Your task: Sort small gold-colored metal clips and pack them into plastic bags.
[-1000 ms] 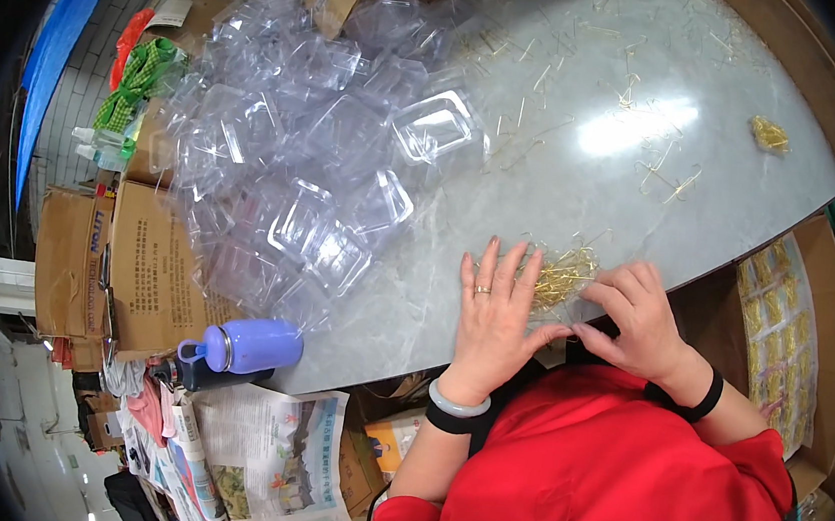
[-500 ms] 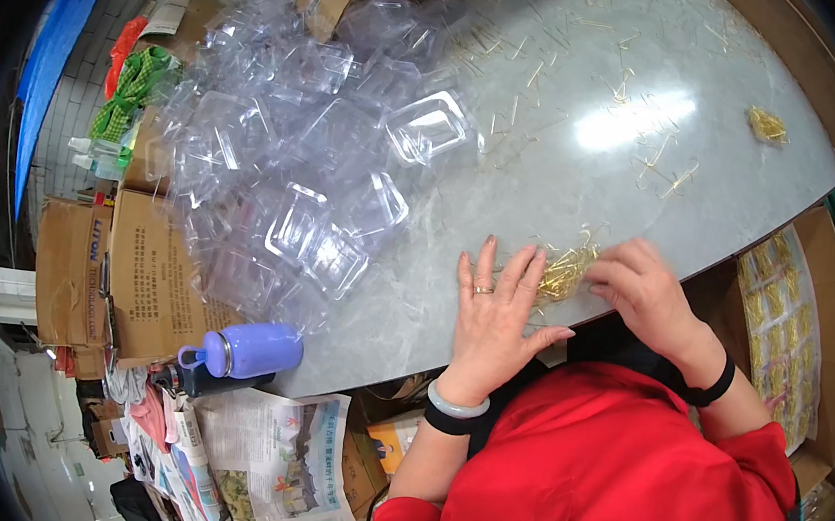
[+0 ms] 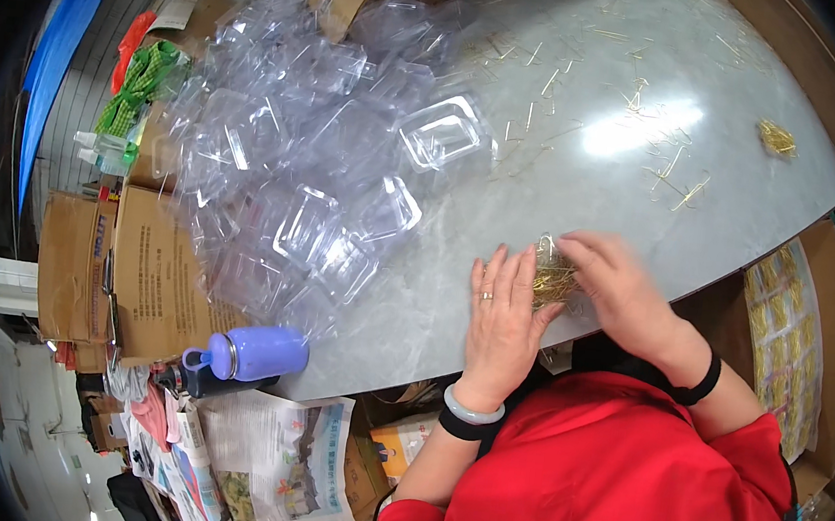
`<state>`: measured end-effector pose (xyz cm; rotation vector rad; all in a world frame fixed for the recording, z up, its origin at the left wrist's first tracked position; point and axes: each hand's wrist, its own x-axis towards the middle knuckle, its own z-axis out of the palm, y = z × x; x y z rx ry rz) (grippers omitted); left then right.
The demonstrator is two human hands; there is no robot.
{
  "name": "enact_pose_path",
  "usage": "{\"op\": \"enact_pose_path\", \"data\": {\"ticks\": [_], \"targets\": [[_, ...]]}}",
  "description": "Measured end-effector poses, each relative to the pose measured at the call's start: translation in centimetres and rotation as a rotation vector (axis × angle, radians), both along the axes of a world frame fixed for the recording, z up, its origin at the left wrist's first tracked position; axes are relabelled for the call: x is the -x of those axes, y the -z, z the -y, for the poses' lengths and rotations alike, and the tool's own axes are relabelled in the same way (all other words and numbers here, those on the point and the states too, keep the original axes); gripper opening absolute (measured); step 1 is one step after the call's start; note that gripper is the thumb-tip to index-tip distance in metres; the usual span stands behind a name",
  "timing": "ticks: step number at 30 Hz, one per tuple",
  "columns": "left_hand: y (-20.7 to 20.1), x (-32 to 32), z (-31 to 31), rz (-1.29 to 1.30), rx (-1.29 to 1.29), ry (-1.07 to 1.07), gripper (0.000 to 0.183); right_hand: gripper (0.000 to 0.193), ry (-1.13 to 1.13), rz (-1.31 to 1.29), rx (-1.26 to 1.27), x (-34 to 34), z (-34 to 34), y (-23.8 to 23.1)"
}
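Observation:
A small heap of thin gold-coloured wire pieces [image 3: 553, 277] sits on the grey tabletop near its front edge, between my two hands. My left hand [image 3: 505, 309] lies along the heap's left side, its fingers stretched out close together and the thumb near the heap's lower edge. From the right, my right hand [image 3: 623, 292] leans over the heap with fingers extended. Motion blurs that hand a little, and its fingertips reach the top of the heap. Part of the heap is hidden behind the fingers.
Clear plastic trays [image 3: 337, 152] pile up on the table's left. Loose gold wires [image 3: 634, 96] and a gold bundle [image 3: 777, 138] lie farther off. A purple bottle [image 3: 263, 352] stands at the left edge. Cardboard boxes [image 3: 161, 266] flank it; a right-hand carton holds packed sheets [image 3: 782, 336].
My hands have drawn closer around the wire heap, which is now more compact. The left hand's fingers have come together, and the right hand has shifted left over the heap.

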<state>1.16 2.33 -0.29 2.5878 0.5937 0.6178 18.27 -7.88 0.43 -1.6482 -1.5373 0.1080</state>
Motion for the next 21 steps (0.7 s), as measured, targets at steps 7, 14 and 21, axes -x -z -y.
{"op": "enact_pose_path", "data": {"ticks": [7, 14, 21], "targets": [[0.2, -0.1, -0.4, 0.023, -0.009, 0.011, 0.066, 0.03, -0.297, 0.261, -0.088, 2.8, 2.6, 0.2], [-0.1, 0.2, -0.5, 0.053, 0.019, 0.03, 0.058, 0.016, -0.118, 0.302, -0.092, 3.9, 2.8, 1.4], [0.8, 1.6, -0.5, 0.555, 0.529, -0.109, 0.054, 0.015, -0.107, 0.224, 0.06, 2.8, 3.0, -0.3]]}}
